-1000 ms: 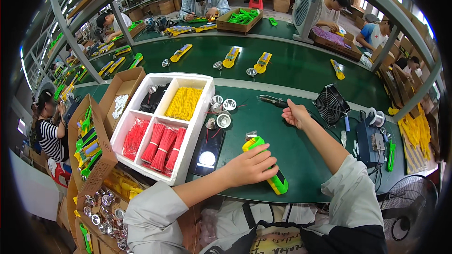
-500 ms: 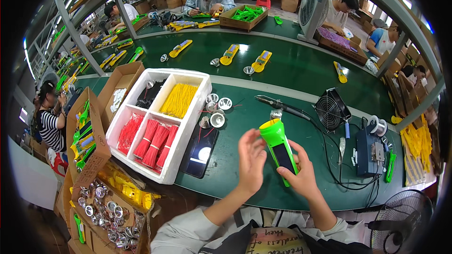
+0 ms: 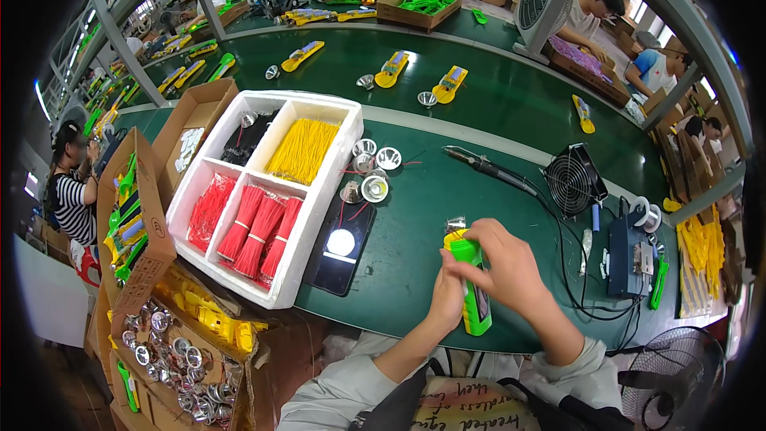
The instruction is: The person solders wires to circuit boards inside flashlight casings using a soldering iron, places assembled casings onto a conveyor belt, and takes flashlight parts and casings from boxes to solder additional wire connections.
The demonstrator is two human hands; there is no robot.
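Note:
Near the front edge of the bench, I hold a green flashlight [image 3: 476, 315] upright and slightly tilted between both hands. My left hand [image 3: 447, 297] is wrapped round its left side below the head. From the right, my right hand [image 3: 504, 262] closes over the head, its fingers bent across the top and its thumb on the front. A yellow part shows at the head's left edge. A shiny reflector cup [image 3: 455, 224] sits just beyond the head; whether it touches the flashlight I cannot tell. My fingers hide much of the head.
Left of my hands lie a phone [image 3: 341, 251], several reflector cups [image 3: 375, 188] and a white foam tray [image 3: 341, 144] of wires. A soldering iron [image 3: 491, 169], black fan [image 3: 574, 182] and blue soldering station [image 3: 626, 259] stand right. Beyond runs a green conveyor [image 3: 335, 84] with yellow flashlight parts.
The flashlight has come lower and now stands straighter. My left hand has closed round its side, and my right hand has moved from its lower body up over the head.

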